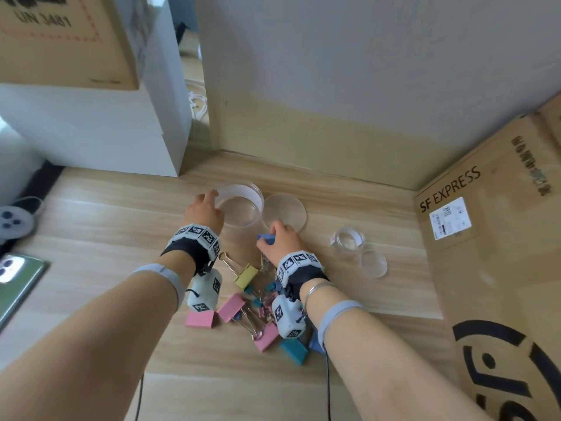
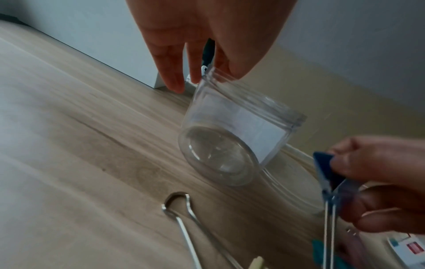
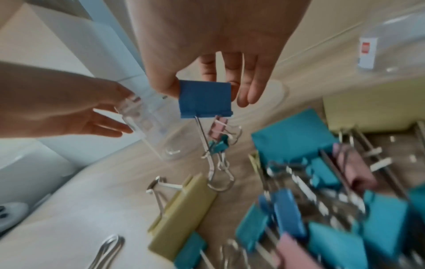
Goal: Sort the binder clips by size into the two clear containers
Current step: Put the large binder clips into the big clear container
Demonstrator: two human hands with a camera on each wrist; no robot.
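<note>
My left hand point(image 1: 209, 202) grips the rim of the large clear container point(image 1: 239, 205), which is tilted off the wooden table point(image 2: 230, 138). Just right of it, my right hand point(image 1: 270, 238) pinches a large blue binder clip point(image 1: 266, 237) by its body, wire handles hanging down point(image 3: 204, 98). The clip is beside the container, outside it. A pile of binder clips point(image 1: 252, 302) in pink, teal, yellow and blue, large and small, lies under my wrists. The small clear container point(image 1: 347, 241) stands to the right and looks empty.
A clear lid point(image 1: 285, 211) lies behind the large container and a smaller lid point(image 1: 374, 263) by the small one. A cardboard box point(image 1: 491, 238) walls off the right. A white cabinet point(image 1: 91, 132) stands at the back left, a phone point(image 1: 15, 278) at the left edge.
</note>
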